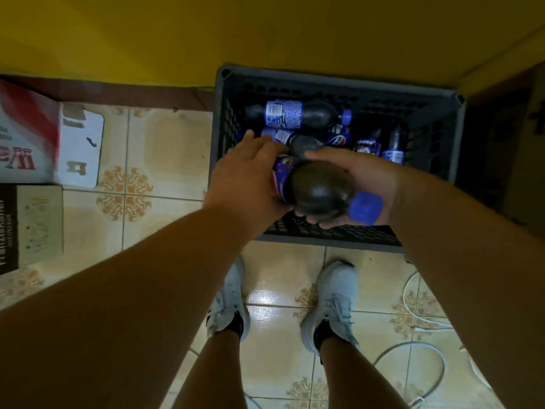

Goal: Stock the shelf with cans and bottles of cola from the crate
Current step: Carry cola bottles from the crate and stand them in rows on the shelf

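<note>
While our right hand (362,184) cups a cola bottle (318,190) at centre frame, blue cap toward the lower right, our left hand (244,175) rests half-open against its label end. Just beyond, the grey crate (330,237) on the tiled floor (165,149) holds further bottles (295,113) and cans (367,146).

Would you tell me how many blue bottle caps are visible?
2: one cap on the held bottle in the right hand; another cap on the lying bottle against the far crate wall. Others may be hidden.
</note>
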